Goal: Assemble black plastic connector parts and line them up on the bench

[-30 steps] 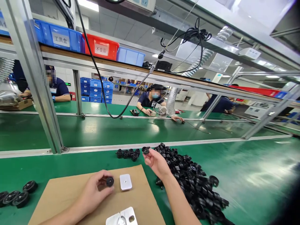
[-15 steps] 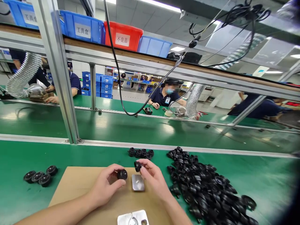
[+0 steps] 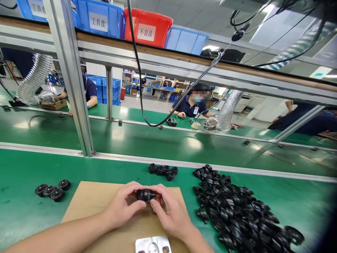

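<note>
In the head view my left hand (image 3: 122, 208) grips a round black plastic part (image 3: 141, 195) between thumb and fingers. My right hand (image 3: 172, 216) pinches a smaller black cap-like part (image 3: 150, 195) with a narrow stub. The two parts meet end to end above the cardboard sheet (image 3: 89, 200); whether they are locked together cannot be seen. Behind my right hand the small metal block is almost fully hidden. Closer to me lies a silver metal plate (image 3: 143, 246) with slots, cut off by the bottom edge.
A large pile of black parts (image 3: 234, 211) covers the green bench on the right. Several black caps (image 3: 159, 170) stand beyond the cardboard, and several round parts (image 3: 56, 194) lie left. A metal post (image 3: 71, 77) and hanging cable (image 3: 139, 80) stand ahead. A co-worker (image 3: 193, 105) sits opposite.
My hands have come together, bringing the two black parts from apart into contact. My right hand now covers most of the metal block. The camera view has shifted slightly.
</note>
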Action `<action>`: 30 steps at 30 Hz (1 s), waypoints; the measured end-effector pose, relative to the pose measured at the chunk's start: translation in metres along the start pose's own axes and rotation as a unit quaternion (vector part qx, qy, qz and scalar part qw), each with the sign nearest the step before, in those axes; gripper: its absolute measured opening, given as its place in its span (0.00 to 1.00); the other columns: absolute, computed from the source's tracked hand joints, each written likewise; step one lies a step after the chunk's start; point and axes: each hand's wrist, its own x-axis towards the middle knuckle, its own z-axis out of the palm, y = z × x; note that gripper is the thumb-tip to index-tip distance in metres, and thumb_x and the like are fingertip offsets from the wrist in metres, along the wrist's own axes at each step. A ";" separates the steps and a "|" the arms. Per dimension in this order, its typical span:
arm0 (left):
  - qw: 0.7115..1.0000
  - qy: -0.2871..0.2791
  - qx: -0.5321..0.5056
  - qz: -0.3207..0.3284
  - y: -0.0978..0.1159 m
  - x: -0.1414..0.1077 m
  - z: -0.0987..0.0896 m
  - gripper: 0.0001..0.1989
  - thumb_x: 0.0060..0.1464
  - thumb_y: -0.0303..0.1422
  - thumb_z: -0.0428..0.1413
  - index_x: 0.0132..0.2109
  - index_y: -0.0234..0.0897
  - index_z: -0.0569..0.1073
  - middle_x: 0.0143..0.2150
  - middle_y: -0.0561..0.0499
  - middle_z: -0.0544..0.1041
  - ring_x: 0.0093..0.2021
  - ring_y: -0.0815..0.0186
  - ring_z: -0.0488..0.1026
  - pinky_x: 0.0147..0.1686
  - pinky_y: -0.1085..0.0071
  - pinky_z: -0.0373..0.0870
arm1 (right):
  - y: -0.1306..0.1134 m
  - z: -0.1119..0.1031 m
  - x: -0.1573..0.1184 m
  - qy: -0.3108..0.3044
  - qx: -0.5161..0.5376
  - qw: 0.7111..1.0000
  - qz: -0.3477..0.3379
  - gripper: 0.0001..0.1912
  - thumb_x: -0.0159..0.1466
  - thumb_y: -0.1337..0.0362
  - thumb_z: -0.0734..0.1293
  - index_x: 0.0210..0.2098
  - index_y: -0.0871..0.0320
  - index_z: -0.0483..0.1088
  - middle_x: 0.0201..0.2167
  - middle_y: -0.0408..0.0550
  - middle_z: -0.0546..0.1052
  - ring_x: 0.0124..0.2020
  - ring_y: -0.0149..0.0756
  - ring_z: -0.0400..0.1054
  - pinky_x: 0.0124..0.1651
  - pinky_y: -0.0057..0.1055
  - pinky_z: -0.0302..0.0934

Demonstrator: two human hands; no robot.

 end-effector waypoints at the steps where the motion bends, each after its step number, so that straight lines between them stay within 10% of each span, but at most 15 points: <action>1: 1.000 -0.001 0.004 0.003 0.000 0.000 0.000 0.14 0.59 0.34 0.63 0.52 0.42 0.78 0.47 0.47 0.78 0.47 0.59 0.74 0.49 0.66 0.70 | 0.000 0.000 0.000 -0.002 -0.004 1.000 -0.003 0.14 0.75 0.60 0.61 0.58 0.52 0.67 0.39 0.48 0.73 0.35 0.39 0.68 0.38 0.35 0.63; 30: 0.999 0.009 -0.042 -0.009 -0.002 0.001 0.002 0.16 0.57 0.32 0.63 0.53 0.39 0.79 0.50 0.45 0.80 0.50 0.58 0.76 0.52 0.65 0.71 | 0.001 -0.005 0.003 -0.024 -0.041 0.996 -0.070 0.21 0.74 0.67 0.60 0.65 0.49 0.64 0.49 0.51 0.74 0.44 0.41 0.70 0.45 0.37 0.67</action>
